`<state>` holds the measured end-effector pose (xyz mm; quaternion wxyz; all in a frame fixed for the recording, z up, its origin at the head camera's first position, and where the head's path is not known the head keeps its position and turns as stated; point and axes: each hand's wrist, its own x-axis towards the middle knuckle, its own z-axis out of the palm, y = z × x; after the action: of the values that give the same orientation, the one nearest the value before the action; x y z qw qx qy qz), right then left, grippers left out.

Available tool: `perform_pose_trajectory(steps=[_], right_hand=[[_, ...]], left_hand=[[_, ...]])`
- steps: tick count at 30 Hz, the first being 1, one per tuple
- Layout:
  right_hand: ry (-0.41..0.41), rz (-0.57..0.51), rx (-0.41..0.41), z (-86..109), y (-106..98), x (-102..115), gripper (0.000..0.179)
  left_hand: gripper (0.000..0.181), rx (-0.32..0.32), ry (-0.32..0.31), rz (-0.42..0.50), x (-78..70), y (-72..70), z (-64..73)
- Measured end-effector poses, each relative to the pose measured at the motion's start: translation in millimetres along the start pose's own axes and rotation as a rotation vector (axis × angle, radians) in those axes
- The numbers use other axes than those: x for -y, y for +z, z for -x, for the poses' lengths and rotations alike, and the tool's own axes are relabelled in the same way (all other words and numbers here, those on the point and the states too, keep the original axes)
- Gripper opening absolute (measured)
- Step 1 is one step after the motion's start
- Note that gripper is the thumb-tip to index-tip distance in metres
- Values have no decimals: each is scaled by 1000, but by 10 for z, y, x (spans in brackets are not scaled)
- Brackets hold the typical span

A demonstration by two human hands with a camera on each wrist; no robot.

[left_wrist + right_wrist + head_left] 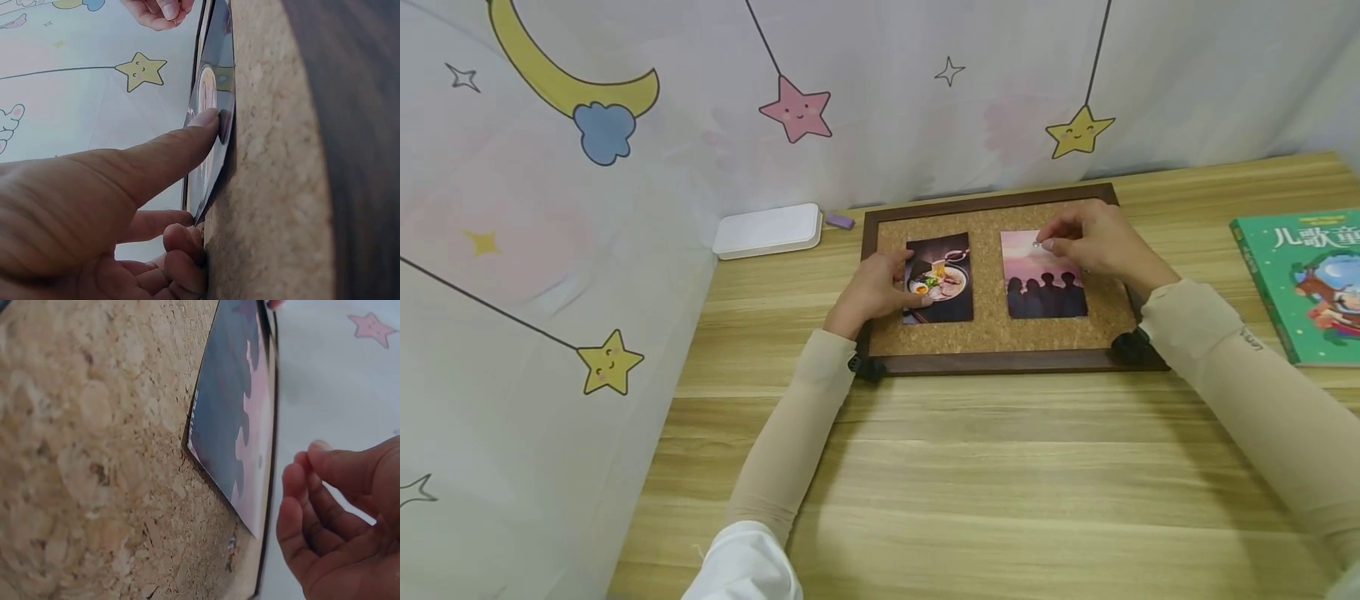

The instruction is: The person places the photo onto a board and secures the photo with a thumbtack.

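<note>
Pressing a dark rectangular ramen photo (946, 279) near the left edge of a brown-framed corkboard (988, 292), the left hand (876, 286) has fingers apart; over the pink rectangular silhouette photo (1043, 287) nearer the right edge, the right hand's (1096, 240) fingers meet, their contents unclear.

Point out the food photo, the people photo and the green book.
Food photo (945, 282): head view, on the printed bowl.
People photo (1047, 297): head view, on the dark figures.
Green book (1305, 287): head view, on its front cover.
</note>
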<state>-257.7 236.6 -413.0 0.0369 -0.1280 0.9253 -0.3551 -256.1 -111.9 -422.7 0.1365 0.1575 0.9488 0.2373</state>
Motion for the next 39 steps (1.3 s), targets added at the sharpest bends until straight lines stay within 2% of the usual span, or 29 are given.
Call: perform_pose_trajectory(steps=[19, 33, 39], right_hand=[[31, 18, 24, -138, 31, 162, 22], [57, -21, 54, -206, 40, 304, 23], [22, -41, 74, -307, 107, 437, 23]], left_hand=[[90, 22, -30, -18, -25, -10, -16], [90, 33, -46, -12, -28, -21, 0], [89, 30, -31, -1, -26, -25, 0]])
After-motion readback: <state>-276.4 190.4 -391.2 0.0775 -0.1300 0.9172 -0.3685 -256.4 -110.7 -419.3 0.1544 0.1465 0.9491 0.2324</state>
